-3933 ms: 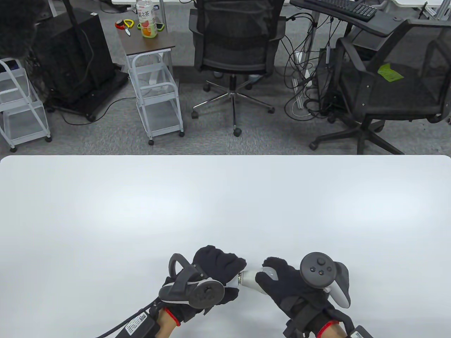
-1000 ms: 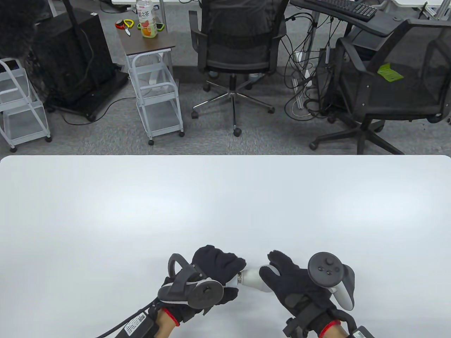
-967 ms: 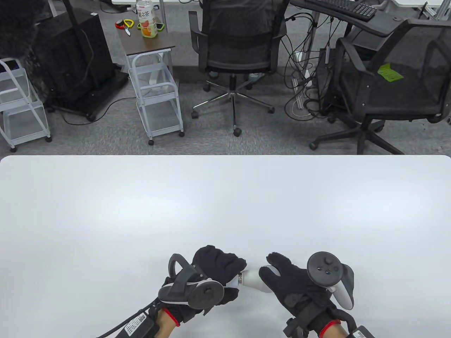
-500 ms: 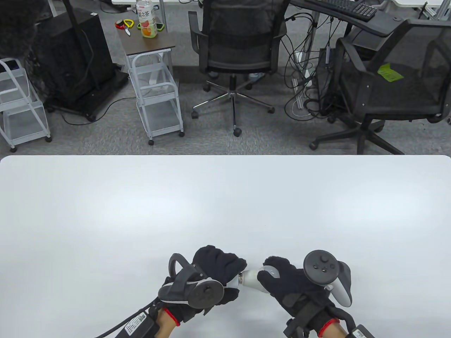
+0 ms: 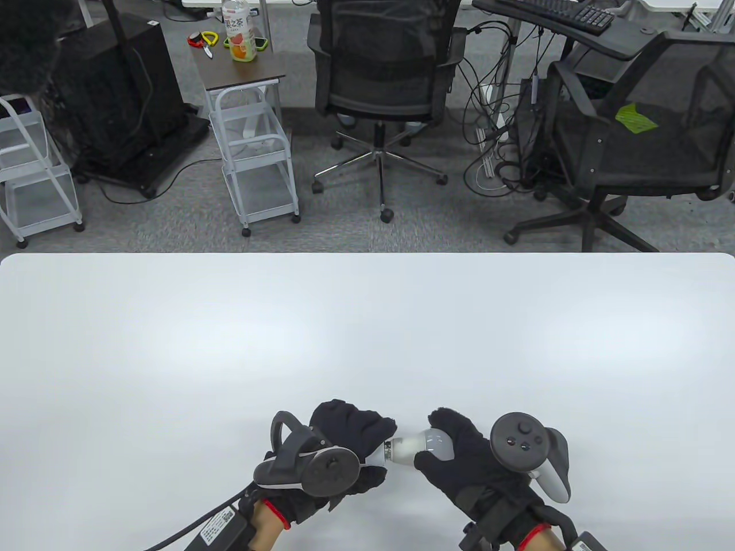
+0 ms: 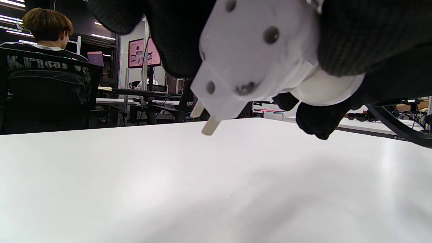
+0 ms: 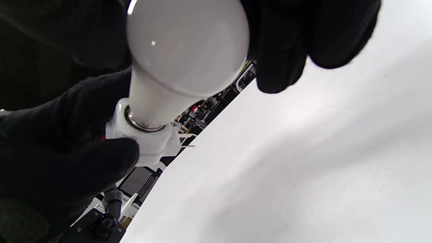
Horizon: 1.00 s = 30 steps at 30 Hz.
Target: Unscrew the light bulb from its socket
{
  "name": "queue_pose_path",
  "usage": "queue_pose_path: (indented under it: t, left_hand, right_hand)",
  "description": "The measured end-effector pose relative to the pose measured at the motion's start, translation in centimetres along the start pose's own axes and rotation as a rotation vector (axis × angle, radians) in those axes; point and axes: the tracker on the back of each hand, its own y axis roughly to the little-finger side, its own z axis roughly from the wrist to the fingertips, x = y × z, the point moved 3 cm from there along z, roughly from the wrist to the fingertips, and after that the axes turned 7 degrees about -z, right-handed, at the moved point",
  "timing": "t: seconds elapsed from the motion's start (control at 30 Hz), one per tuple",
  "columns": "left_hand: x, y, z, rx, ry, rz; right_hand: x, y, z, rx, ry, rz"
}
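The left hand [image 5: 344,453] has its grip wrapped round the white socket [image 6: 256,57], hiding most of it. Just to the right, the right hand [image 5: 465,459] holds the light bulb [image 5: 422,445], fingers [image 7: 283,44] covering its far side above the table [image 5: 367,333].

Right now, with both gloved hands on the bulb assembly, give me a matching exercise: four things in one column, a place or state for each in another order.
Things:
1. light bulb
2. socket
3. left hand
4. right hand

States:
A. grips the white plug-in body
B. wraps the rounded glass end
C. metal base seated in the white collar, a thin ring showing
D. two prongs point down towards the table

Pairs: 1-C, 2-D, 3-A, 4-B
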Motion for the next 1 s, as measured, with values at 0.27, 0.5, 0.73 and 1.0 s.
queue_pose_path:
  t: [0.27,0.5,0.73,1.0]
  left_hand:
    - [0.1,-1.2,0.1,0.047,-0.018,0.046]
    - [0.0,-0.7,0.0,0.027,-0.012,0.023]
    - [0.4,0.3,-0.1,-0.015,0.028,0.011]
    - [0.4,0.7,-0.1,-0.028,0.017,0.004]
  right_hand:
    - [0.1,2.0,0.2,-0.104,0.005,0.102]
    - [0.0,1.4,0.3,-0.071,-0.007,0.091]
    - [-0.3,0.2,0.2,-0.02,-0.014,0.034]
    - [-0.1,0.2,0.2,-0.014,-0.006,0.021]
